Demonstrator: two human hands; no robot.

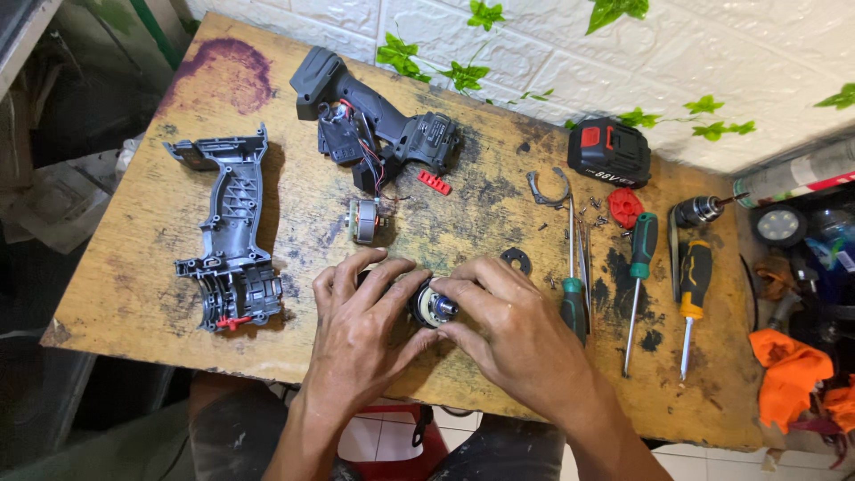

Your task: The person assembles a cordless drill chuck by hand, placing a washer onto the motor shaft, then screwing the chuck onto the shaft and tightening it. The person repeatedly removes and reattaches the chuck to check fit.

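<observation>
While both hands, left hand (356,325) and right hand (508,325), clasp the gearbox (434,307), table edge (178,361) lies near.

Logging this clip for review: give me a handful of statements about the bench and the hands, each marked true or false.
1. Both hands hold a round black motor part. True.
2. The grey housing half lies right of the hands. False: it lies left of the left hand.
3. The battery pack sits at the bench's far side near the wall. True.
4. The right hand grips the yellow-handled screwdriver. False: that screwdriver lies untouched on the wooden bench.
5. The green-handled screwdriver lies beside the yellow-handled one. True.
</observation>
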